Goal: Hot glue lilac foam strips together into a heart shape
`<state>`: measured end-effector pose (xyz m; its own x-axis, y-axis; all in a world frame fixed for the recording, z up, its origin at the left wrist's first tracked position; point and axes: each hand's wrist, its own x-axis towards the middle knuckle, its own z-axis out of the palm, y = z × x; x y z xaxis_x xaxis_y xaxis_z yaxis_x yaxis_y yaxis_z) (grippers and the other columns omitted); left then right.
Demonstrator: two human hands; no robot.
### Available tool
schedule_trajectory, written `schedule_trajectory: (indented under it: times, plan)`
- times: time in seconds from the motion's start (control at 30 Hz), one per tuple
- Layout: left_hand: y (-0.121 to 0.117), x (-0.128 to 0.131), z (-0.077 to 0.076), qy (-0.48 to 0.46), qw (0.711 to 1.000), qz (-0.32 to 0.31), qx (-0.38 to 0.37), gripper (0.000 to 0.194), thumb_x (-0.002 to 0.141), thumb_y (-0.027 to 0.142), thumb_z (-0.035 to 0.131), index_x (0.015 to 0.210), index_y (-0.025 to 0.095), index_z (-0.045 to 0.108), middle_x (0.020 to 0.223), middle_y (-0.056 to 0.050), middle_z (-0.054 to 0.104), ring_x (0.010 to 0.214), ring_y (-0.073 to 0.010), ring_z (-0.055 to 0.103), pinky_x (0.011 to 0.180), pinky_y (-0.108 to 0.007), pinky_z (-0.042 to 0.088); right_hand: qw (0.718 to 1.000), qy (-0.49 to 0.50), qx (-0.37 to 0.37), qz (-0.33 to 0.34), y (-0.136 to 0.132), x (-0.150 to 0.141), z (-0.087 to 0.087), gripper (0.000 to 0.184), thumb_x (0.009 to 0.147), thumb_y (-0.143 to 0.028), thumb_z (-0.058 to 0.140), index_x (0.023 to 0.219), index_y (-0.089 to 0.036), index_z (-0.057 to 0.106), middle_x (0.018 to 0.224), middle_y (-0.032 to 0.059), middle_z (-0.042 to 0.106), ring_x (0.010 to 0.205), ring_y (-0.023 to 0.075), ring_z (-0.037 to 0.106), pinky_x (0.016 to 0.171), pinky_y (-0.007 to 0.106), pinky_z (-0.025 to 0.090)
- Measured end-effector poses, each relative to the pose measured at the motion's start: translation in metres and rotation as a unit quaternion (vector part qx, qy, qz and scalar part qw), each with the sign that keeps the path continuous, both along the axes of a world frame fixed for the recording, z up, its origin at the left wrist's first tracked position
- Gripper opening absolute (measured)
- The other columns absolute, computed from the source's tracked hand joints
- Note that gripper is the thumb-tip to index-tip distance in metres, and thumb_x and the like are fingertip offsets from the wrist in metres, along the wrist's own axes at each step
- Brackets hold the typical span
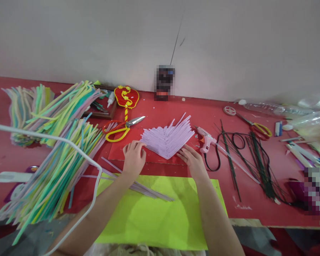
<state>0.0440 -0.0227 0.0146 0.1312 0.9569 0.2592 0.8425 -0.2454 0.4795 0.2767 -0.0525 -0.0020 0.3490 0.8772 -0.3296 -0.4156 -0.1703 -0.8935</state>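
Observation:
A heart-shaped weave of pale lilac strips (168, 139) lies on a red sheet (117, 151) in the middle of the red table (176, 113). My left hand (133, 157) rests flat at its lower left edge, fingers stretched out and touching the strips. My right hand (192, 160) lies flat at its lower right edge, fingers extended against the weave. Neither hand grips anything. A lime-green sheet (160, 209) lies under my forearms at the near edge, with a few loose lilac strips (146, 188) across it.
Piles of pastel strips (58, 149) fill the left side. Red-and-yellow scissors (120, 129) lie left of the weave, a pink glue gun (206, 140) and its black cord right of it. Dark green wires (256, 160), another pair of scissors (258, 128) and plastic bags sit farther right.

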Motion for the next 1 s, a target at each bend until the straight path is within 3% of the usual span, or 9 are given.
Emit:
schedule_trajectory:
  times: [0.23,0.43,0.53,0.7,0.8,1.0]
  plan:
    - [0.002,0.000,-0.001,-0.023,1.000,0.008,-0.010,0.023,0.082,0.008,0.048,0.097,0.022,0.060,0.100,-0.006,0.063,0.101,-0.0225,0.059,0.096,-0.041,0.035,0.991,0.117,-0.006,0.060,0.002,-0.003,0.000,0.032,0.061,-0.027,0.080,0.089,-0.020,0.066,0.094,0.0082,0.075,0.092,0.0228,0.071,0.091,0.039,0.055]
    - [0.009,-0.003,-0.002,-0.099,0.995,0.026,-0.003,0.024,0.081,0.007,0.050,0.097,0.022,0.060,0.101,-0.005,0.064,0.100,-0.0212,0.060,0.093,-0.039,0.036,0.985,0.124,0.009,0.122,0.010,-0.011,-0.002,0.030,0.067,-0.026,0.075,0.096,-0.021,0.068,0.109,0.0059,0.072,0.104,0.0198,0.067,0.096,0.032,0.050]
    - [0.011,-0.004,-0.003,-0.121,0.992,0.028,-0.010,0.025,0.080,0.006,0.050,0.097,0.022,0.060,0.100,-0.004,0.064,0.097,-0.0208,0.061,0.092,-0.039,0.037,0.983,0.133,0.002,0.126,0.017,-0.015,-0.002,0.027,0.070,-0.026,0.070,0.096,-0.020,0.069,0.108,0.0059,0.072,0.103,0.0189,0.067,0.094,0.030,0.051]
    - [0.013,-0.005,-0.004,-0.167,0.985,0.033,-0.028,0.023,0.080,0.007,0.050,0.095,0.021,0.060,0.098,-0.004,0.063,0.093,-0.0201,0.062,0.093,-0.040,0.038,0.981,0.159,-0.051,0.098,0.031,-0.022,-0.001,0.013,0.074,-0.022,0.061,0.084,-0.020,0.068,0.090,0.0042,0.076,0.084,0.0172,0.070,0.079,0.028,0.057]
    - [0.015,-0.007,-0.003,-0.203,0.978,0.033,-0.034,0.021,0.080,0.009,0.050,0.093,0.021,0.060,0.097,-0.004,0.063,0.091,-0.0193,0.062,0.092,-0.040,0.041,0.980,0.165,-0.062,0.088,0.034,-0.028,-0.002,0.017,0.076,-0.019,0.058,0.089,-0.018,0.069,0.091,0.0043,0.076,0.083,0.0169,0.071,0.074,0.027,0.058]
    - [0.016,-0.009,-0.002,-0.244,0.969,0.022,-0.016,0.020,0.079,0.009,0.050,0.091,0.021,0.061,0.094,-0.003,0.062,0.089,-0.0186,0.061,0.090,-0.039,0.045,0.980,0.167,-0.010,0.112,0.031,-0.035,-0.001,0.022,0.077,-0.022,0.059,0.096,-0.018,0.069,0.105,0.0057,0.074,0.103,0.0187,0.067,0.091,0.030,0.054]
